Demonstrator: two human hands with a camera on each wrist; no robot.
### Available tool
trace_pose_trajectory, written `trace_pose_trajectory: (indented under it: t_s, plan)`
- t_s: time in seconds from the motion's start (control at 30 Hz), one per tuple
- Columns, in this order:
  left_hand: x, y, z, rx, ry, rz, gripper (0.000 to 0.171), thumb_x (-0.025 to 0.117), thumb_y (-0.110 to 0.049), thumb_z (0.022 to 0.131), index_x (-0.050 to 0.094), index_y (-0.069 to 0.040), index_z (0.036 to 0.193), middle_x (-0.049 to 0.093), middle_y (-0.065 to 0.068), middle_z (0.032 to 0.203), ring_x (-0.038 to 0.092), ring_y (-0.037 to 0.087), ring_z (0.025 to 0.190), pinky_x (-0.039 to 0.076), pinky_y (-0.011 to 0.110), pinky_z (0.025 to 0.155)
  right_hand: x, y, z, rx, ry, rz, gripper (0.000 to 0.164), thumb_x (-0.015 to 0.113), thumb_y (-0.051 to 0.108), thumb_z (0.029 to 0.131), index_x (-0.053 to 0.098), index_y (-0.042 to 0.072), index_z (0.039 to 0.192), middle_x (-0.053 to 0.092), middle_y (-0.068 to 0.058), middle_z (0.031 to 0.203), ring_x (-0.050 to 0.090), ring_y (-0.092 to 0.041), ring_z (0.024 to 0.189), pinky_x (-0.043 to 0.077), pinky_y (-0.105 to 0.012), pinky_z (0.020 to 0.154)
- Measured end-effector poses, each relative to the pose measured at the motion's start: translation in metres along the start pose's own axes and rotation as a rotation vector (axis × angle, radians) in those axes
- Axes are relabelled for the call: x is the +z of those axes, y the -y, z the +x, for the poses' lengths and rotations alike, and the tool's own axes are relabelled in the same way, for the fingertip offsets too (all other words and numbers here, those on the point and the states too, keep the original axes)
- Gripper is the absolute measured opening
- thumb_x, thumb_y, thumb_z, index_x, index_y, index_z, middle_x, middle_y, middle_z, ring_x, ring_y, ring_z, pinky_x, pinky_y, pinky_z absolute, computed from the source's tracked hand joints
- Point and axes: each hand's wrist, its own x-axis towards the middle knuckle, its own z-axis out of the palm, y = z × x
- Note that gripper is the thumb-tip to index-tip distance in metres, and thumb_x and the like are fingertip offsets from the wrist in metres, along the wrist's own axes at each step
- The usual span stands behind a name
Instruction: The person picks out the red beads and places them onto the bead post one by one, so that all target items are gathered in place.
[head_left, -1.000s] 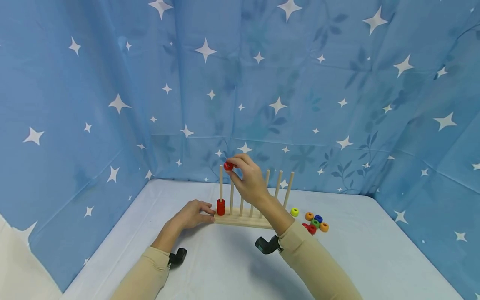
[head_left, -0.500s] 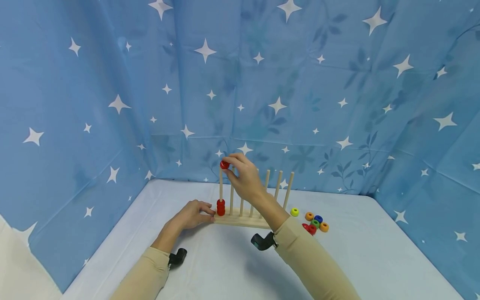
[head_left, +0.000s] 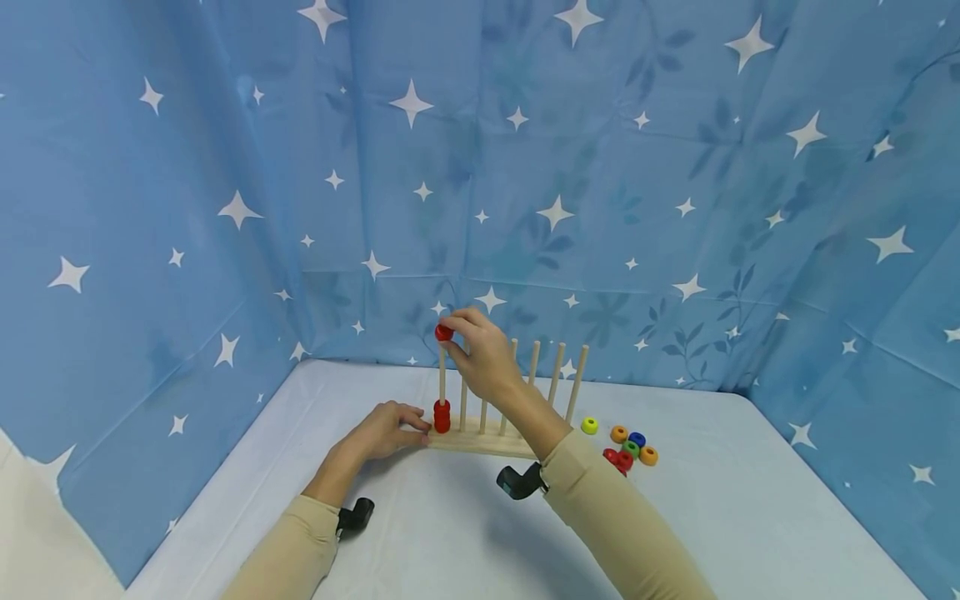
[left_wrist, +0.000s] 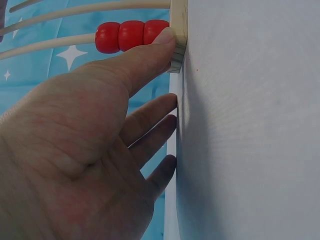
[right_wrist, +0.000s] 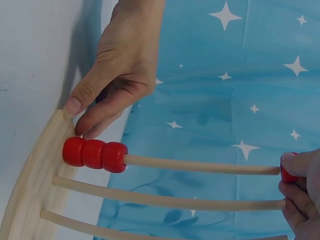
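Note:
A wooden peg rack [head_left: 480, 443] has a flat base and a row of upright pegs. Three red beads [right_wrist: 93, 153] are stacked at the bottom of its leftmost peg [right_wrist: 200, 165]. My right hand [head_left: 486, 357] pinches another red bead [head_left: 443, 332] right at the top of that peg, as the right wrist view also shows. At the base's left end, my left hand [head_left: 386, 429] holds the corner between thumb and index finger. Its other fingers extend beside the base in the left wrist view, where the thumb [left_wrist: 145, 57] lies close by the stacked beads.
Loose beads lie on the white table [head_left: 712, 517] right of the rack: a yellow bead [head_left: 590, 426], a blue bead [head_left: 637, 439], a green bead [head_left: 631, 450], orange beads [head_left: 648, 456] and red beads [head_left: 624, 461]. A blue starry curtain [head_left: 637, 208] stands behind.
My right hand has moved slightly left with its red bead, from beside the leftmost peg to over its tip. The left hand has stayed at the base.

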Motion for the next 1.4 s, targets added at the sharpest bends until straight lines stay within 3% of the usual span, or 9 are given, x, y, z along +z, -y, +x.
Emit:
trace_pose_trajectory:
  t_s: [1.4]
  plan:
    - [-0.0013, -0.0016, 0.0000, -0.027, 0.002, 0.008, 0.020, 0.084, -0.025, 0.088, 0.085, -0.017, 0.106, 0.069, 0.015, 0.137, 0.055, 0.041, 0.138, 0.040, 0.059, 0.117, 0.0055, -0.0036, 0.0038, 0.050, 0.060, -0.031, 0.028, 0.075, 0.009, 0.096, 0.074, 0.001, 0.124, 0.069, -0.012, 0.121, 0.071, -0.026, 0.103, 0.061, -0.035, 0.085]
